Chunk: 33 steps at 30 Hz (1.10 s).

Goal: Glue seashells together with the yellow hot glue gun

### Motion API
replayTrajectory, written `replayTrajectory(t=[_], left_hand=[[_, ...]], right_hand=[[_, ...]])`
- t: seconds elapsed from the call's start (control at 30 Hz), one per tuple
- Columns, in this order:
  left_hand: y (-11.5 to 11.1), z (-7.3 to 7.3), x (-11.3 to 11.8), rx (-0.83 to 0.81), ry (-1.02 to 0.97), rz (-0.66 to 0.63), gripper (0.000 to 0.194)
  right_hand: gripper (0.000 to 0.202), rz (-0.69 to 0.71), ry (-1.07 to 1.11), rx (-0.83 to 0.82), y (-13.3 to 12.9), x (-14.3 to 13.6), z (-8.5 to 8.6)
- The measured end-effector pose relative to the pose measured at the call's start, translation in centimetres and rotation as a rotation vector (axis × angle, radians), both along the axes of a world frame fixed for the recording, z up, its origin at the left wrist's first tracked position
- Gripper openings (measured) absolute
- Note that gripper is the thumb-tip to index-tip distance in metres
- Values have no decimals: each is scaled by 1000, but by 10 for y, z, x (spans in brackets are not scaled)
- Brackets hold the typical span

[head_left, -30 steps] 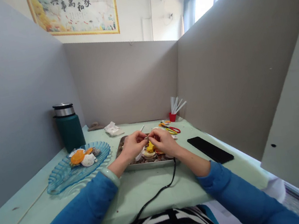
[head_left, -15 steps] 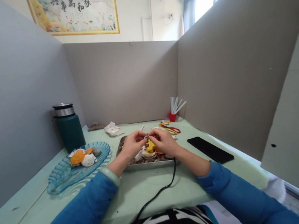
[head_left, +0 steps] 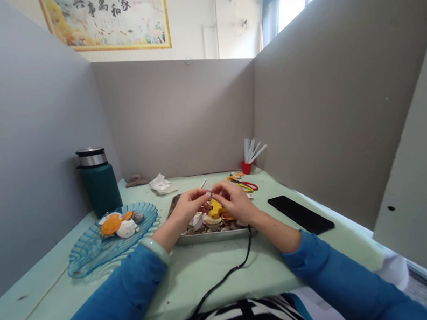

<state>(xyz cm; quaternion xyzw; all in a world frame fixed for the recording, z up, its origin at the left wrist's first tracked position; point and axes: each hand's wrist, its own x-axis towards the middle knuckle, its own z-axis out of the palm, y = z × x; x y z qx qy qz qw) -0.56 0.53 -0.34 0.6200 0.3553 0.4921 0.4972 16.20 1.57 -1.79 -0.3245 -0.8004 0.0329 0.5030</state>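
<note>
My left hand [head_left: 187,208] and my right hand [head_left: 237,201] meet above a metal tray [head_left: 214,236]. Their fingertips pinch one small greyish shell [head_left: 209,196] between them; most of it is covered by the fingers. Below the hands the tray holds many seashells [head_left: 212,222], white, brown and orange. A yellow glue gun [head_left: 216,208] lies on these shells, partly behind my right hand. From the tray's right front corner a black cord [head_left: 232,270] runs to the table's near edge.
On the left are a blue scalloped plate [head_left: 87,260] with several shells, a green bottle [head_left: 101,187] and a thin stick [head_left: 43,295]. At right lie scissors [head_left: 249,185] and a black phone-like slab [head_left: 300,214]. A red cup [head_left: 246,167] holds white glue sticks [head_left: 251,149]. Crumpled paper [head_left: 161,184] sits behind.
My fingers have shifted slightly around the small shell, turning it a little. The left hand sits marginally lower. The tray, glue gun and plate stay where they were.
</note>
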Motion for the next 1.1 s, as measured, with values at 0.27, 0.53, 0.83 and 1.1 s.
replayTrajectory(t=[0.27, 0.53, 0.83, 1.1], left_hand=[[-3, 2, -1, -10, 24, 3, 35], [1, -2, -1, -7, 4, -32, 39], [0, -1, 0, 55, 65, -17, 36], [5, -7, -2, 80, 52, -14, 36]], right_hand=[[10, 49, -35, 54, 0, 1, 2], [12, 33, -17, 1, -2, 0, 2], [14, 22, 5, -86, 3, 0, -2], [14, 40, 30, -124, 4, 0, -3]])
